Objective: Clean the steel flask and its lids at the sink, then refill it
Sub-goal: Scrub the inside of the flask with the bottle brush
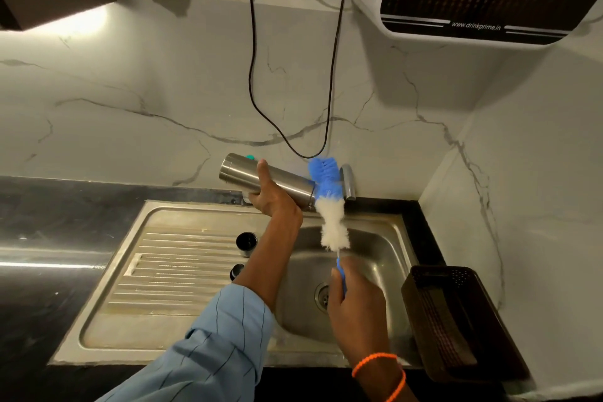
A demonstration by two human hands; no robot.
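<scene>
A blue striped sleeve (225, 336) is seen nearest, leading to the left hand (277, 202), whose grip is wrapped round the steel flask (261, 178), held tilted above the sink (396, 238) with its mouth toward the tap (348, 181). The bottle brush (329, 206) is clamped by its handle in the right hand (355, 307) (bristles just outside the mouth). Two dark lids (246, 243) are left on the drainboard. The brush should be lined up with the opening, pushed fully in and twisted.

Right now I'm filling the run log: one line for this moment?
left hand holds flask | right hand holds brush outside flask mouth | lids on drainboard
</scene>
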